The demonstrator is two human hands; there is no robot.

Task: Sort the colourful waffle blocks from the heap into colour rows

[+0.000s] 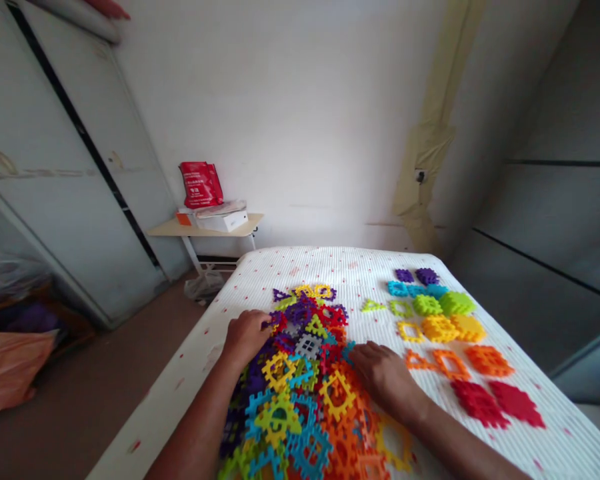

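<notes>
A heap of interlocking plastic building pieces [280,367] in many colours spreads along the middle of the bed. At its left edge my left hand [247,333] is closed, thumb and fingers on a purple interlocking piece [270,322]. Across the heap, my right hand [383,367] lies palm down with its fingers bent together against a blue interlocking piece [349,351]; its fingertips are partly hidden. Between the hands is a grey window-shaped piece [308,347]. A yellow frame piece [337,395] lies on top of orange ones, nearer to me.
To the right, pieces lie grouped by colour: red [480,402], orange [489,360], yellow [439,329], green [457,303], blue [398,288] and purple [427,275]. A white patterned sheet [190,393] covers the bed. Beyond stands a small table [167,228] with a red bag [201,185].
</notes>
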